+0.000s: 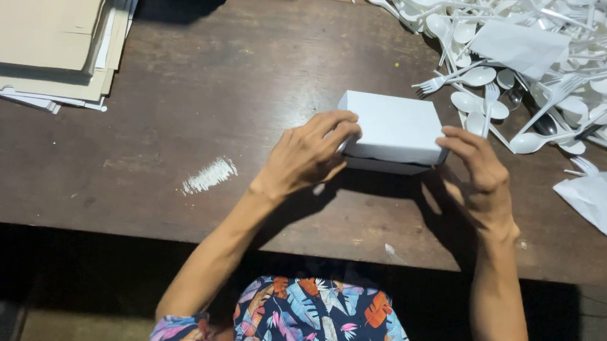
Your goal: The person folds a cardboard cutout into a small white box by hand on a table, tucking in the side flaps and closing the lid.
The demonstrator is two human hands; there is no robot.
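Gripping a small white box (394,129) from both sides, the left hand (309,155) and right hand (479,172) are closed on it, raised slightly off the wooden surface (217,79); uneven pressure could crush it, or it could be pushed into the plastic cutlery pile (539,59)

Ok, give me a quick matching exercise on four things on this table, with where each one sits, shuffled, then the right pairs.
Things:
1. white box
2. pile of white plastic cutlery
3. stack of flat cardboard sheets
4. white paint smear

Places:
A. far left of the table
B. on the bare wood, left of the left hand
C. mid-table, between the left hand and the right hand
D. far right of the table

Pairs: 1-C, 2-D, 3-A, 4-B
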